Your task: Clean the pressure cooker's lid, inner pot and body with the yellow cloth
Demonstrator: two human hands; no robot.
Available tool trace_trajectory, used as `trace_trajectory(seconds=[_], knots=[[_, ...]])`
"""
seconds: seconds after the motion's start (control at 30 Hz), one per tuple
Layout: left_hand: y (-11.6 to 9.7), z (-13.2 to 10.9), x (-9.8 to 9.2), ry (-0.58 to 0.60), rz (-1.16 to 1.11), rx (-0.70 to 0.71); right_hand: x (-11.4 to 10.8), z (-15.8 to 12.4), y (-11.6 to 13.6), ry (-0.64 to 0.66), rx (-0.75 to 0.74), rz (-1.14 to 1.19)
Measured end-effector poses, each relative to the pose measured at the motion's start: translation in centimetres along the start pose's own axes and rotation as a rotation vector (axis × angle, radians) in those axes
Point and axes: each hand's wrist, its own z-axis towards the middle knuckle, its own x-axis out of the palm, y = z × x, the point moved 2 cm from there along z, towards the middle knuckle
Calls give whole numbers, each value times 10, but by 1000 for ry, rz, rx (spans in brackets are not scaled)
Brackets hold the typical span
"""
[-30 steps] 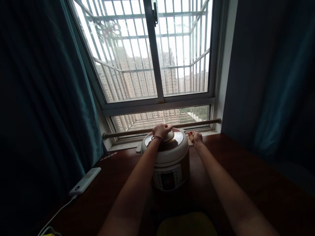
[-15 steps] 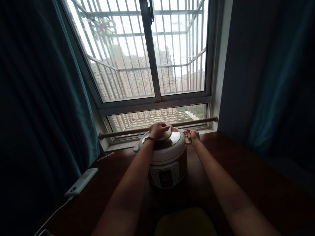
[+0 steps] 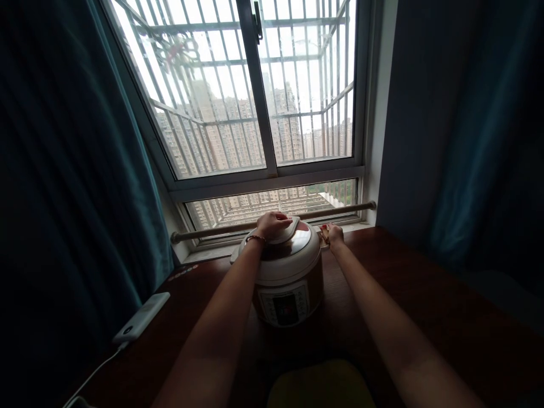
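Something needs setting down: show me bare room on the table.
Looks free: table right of the right forearm, and between white box and left forearm. Crowded: around the cooker, left hand on its lid handle, right hand at its right side. The dark near edge is unclear.

2 blue curtains [image 3: 123, 170] hang near a big window [image 3: 257, 105]. Tall buildings [image 3: 289, 133] stand outside. A white box [image 3: 143, 315] with a cord [image 3: 96, 367] lies on the tabletop [image 3: 408, 272].

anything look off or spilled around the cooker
Nothing stands out. The cooker stands upright on the table, its lid looks seated, and no spill or damage shows, though the table is dark in places. The left hand is at the lid's handle, partly covering it.
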Motion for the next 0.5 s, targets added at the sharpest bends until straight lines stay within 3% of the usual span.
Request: trace_trajectory(seconds=[0.3,0.5], knots=[[-4,-1,-7,74,-32,57,3,-9,7,-36,53,25],[-9,-10,-8,22,9,125,1,-7,7,-45,54,0]])
